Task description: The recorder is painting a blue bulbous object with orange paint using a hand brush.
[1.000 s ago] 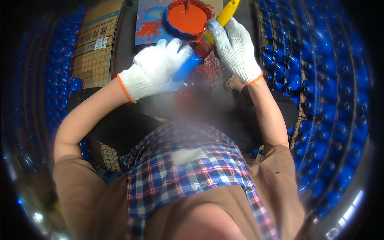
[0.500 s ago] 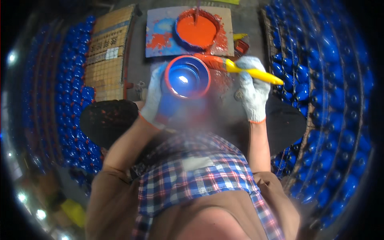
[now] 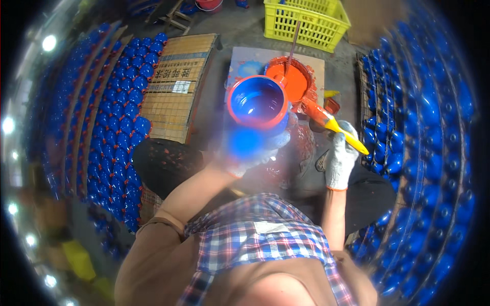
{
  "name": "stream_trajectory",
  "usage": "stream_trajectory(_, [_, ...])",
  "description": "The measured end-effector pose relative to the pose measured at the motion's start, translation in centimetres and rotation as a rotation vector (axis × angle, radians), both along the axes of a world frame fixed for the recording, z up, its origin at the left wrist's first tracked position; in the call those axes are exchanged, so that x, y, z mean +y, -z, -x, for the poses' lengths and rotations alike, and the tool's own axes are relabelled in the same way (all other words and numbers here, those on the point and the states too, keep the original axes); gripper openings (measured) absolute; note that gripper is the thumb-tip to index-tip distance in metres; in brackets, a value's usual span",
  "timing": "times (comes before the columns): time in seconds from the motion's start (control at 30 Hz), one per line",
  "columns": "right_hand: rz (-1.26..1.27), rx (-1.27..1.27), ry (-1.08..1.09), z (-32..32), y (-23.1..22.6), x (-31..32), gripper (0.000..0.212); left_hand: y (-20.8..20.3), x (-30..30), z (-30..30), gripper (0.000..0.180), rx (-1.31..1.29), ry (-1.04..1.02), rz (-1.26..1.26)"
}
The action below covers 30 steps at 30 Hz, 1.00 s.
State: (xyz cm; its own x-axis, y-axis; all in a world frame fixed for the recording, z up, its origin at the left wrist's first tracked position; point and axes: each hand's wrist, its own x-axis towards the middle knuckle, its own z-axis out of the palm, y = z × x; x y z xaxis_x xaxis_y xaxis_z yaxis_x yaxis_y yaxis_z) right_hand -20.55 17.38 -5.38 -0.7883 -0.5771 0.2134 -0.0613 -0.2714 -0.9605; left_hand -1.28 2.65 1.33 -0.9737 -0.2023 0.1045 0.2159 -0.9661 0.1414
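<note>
My left hand (image 3: pixel 240 155), in a white glove, holds a blue cup-shaped piece (image 3: pixel 258 109) with an orange-painted rim, its open mouth facing up toward me. My right hand (image 3: pixel 341 159), also gloved, grips a yellow-handled paintbrush (image 3: pixel 334 126) whose orange bristles point at the cup's right side. Behind the cup stands a round tub of orange paint (image 3: pixel 295 79) with a stick in it, on a paint-smeared board (image 3: pixel 240 64).
Rows of several blue pieces fill racks at the left (image 3: pixel 120 117) and at the right (image 3: pixel 408 127). A flattened cardboard sheet (image 3: pixel 176 86) lies left of the board. A yellow plastic crate (image 3: pixel 306 20) stands at the back.
The blue cup has been lifted higher and closer to the camera, mouth up. The brush hand has dropped to the right, with the bristles now beside the cup's rim.
</note>
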Motion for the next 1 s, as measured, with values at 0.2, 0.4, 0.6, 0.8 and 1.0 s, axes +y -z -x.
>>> stream_trajectory(0.2, [0.003, 0.309, -0.027, 0.1, -5.5, -0.1, 0.021, 1.7, -0.4, -0.6, 0.051, -0.463, -0.341, 0.314])
stream_trajectory(0.4, [-0.017, 0.402, 0.052, -2.9, -7.7, 0.6, 0.021, 0.2, 0.6, -0.7, 0.072, -0.686, -0.304, 0.488])
stream_trajectory(0.6, [-0.012, 0.415, 0.036, -5.3, -5.9, 0.4, 0.021, 2.9, 1.1, -1.5, 0.077, -0.658, -0.525, 0.779])
stream_trajectory(0.8, [-0.118, 0.938, 0.036, -5.1, -7.1, -0.3, 0.023, 2.3, 2.0, 1.1, 0.051, -0.701, -0.699, 1.257])
stream_trajectory(1.0, [0.081, 1.126, -0.222, -4.2, -9.7, 0.8, 0.028, 0.3, 1.5, 0.8, 0.04, -0.774, -0.467, 0.475])
